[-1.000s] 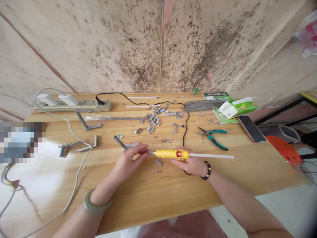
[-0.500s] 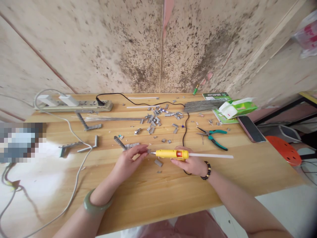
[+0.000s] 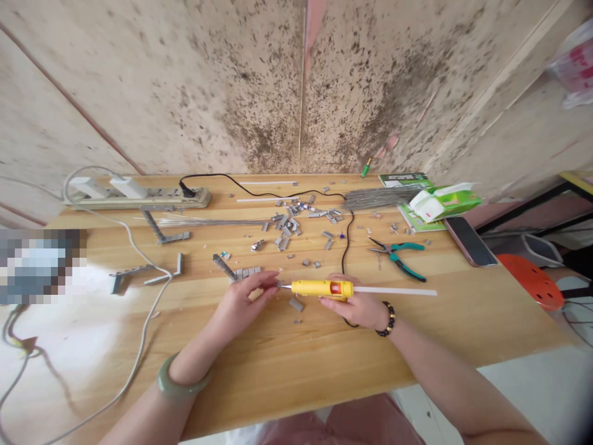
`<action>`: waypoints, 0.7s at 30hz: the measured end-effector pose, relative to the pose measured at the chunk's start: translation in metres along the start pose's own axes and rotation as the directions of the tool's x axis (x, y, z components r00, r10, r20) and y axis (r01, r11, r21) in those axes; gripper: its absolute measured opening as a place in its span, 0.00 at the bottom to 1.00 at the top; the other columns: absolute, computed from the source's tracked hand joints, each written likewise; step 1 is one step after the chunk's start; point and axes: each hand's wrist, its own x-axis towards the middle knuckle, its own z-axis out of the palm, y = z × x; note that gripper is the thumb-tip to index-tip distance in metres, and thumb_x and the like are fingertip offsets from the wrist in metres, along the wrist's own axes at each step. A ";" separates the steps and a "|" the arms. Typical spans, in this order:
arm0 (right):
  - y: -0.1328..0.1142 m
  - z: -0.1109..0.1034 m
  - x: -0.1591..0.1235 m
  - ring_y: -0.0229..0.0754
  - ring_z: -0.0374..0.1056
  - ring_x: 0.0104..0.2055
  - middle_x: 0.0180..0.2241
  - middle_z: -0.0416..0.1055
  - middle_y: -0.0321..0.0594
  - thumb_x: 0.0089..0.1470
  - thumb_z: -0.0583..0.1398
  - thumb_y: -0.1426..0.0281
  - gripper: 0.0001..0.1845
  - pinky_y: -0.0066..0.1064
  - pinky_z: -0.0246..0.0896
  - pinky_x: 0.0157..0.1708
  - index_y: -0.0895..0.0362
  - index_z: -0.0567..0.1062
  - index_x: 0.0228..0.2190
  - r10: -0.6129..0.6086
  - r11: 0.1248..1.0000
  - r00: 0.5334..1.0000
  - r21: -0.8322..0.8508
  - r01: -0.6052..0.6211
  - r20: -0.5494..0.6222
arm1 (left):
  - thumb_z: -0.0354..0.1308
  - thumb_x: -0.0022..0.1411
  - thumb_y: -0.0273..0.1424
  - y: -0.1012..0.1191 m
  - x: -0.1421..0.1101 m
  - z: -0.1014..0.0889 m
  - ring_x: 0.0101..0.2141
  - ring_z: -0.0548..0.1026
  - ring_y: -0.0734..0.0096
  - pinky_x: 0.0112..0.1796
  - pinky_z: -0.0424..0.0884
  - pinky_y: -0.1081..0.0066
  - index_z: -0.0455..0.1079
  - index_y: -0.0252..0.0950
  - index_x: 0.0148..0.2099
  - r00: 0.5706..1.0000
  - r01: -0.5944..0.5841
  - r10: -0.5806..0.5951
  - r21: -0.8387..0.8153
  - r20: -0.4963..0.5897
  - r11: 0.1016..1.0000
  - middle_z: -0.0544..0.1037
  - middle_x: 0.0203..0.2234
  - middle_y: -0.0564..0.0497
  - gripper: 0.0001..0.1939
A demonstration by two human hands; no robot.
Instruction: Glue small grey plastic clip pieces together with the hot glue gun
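Observation:
My right hand (image 3: 354,304) is wrapped round a yellow hot glue gun (image 3: 312,288), whose nozzle points left. A white glue stick (image 3: 396,290) juts from its back end. My left hand (image 3: 243,303) pinches a small grey piece (image 3: 278,283) at the tip of the nozzle; most of that piece is hidden by the fingers. Just beyond my left hand lies an angled strip of grey pieces (image 3: 225,266). A loose grey piece (image 3: 296,304) rests below the gun.
Grey pieces (image 3: 287,222) are heaped mid-table, near bundles of thin wire (image 3: 380,197). Teal-handled pliers (image 3: 403,247), a phone (image 3: 471,241) and a tissue pack (image 3: 447,201) lie to the right. A power strip (image 3: 162,198) stands at the back left; a white cable (image 3: 143,334) crosses the table's left side.

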 end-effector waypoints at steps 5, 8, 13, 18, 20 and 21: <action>-0.001 -0.001 0.000 0.41 0.65 0.32 0.27 0.66 0.37 0.58 0.57 0.64 0.11 0.32 0.63 0.37 0.54 0.66 0.25 -0.001 1.000 1.000 -0.001 0.001 -0.003 | 0.56 0.61 0.37 0.000 0.000 0.000 0.36 0.80 0.66 0.39 0.77 0.67 0.70 0.39 0.49 1.000 -0.008 0.008 -0.009 -0.007 1.000 0.81 0.35 0.49 0.15; -0.001 0.000 0.000 0.40 0.65 0.32 0.27 0.65 0.36 0.58 0.57 0.63 0.12 0.31 0.63 0.37 0.54 0.66 0.25 0.009 1.000 1.000 0.000 -0.009 -0.002 | 0.56 0.61 0.38 0.000 0.000 0.000 0.36 0.80 0.65 0.38 0.77 0.67 0.71 0.39 0.49 1.000 -0.007 0.007 -0.005 -0.013 1.000 0.81 0.35 0.49 0.16; 0.000 0.001 0.000 0.40 0.65 0.32 0.27 0.66 0.36 0.58 0.57 0.63 0.12 0.32 0.64 0.37 0.54 0.66 0.25 0.005 1.000 1.000 -0.006 -0.006 -0.014 | 0.56 0.61 0.38 0.000 0.001 -0.001 0.36 0.80 0.65 0.39 0.77 0.66 0.71 0.38 0.49 1.000 0.000 -0.001 -0.017 -0.015 1.000 0.81 0.35 0.48 0.16; 0.000 0.001 0.000 0.41 0.65 0.32 0.27 0.66 0.37 0.58 0.57 0.63 0.12 0.32 0.64 0.37 0.54 0.66 0.25 0.001 1.000 1.000 -0.012 -0.002 -0.023 | 0.56 0.61 0.39 -0.001 0.000 -0.001 0.36 0.80 0.65 0.39 0.77 0.66 0.71 0.38 0.49 1.000 0.000 0.000 -0.019 -0.019 1.000 0.81 0.35 0.48 0.16; 0.001 0.001 -0.001 0.41 0.66 0.32 0.27 0.67 0.37 0.58 0.56 0.62 0.12 0.32 0.65 0.37 0.54 0.66 0.25 0.000 1.000 1.000 -0.031 -0.001 -0.017 | 0.56 0.61 0.39 -0.002 0.000 0.000 0.37 0.80 0.64 0.40 0.77 0.65 0.71 0.38 0.49 1.000 0.007 -0.008 -0.026 -0.016 1.000 0.81 0.35 0.48 0.16; 0.002 0.001 -0.001 0.41 0.66 0.32 0.27 0.67 0.37 0.59 0.56 0.62 0.12 0.33 0.65 0.37 0.54 0.67 0.25 0.001 0.999 1.000 -0.040 -0.002 -0.015 | 0.56 0.61 0.39 -0.002 0.000 0.000 0.37 0.80 0.63 0.40 0.77 0.65 0.70 0.38 0.49 1.000 0.013 -0.013 -0.031 -0.013 0.999 0.81 0.35 0.48 0.17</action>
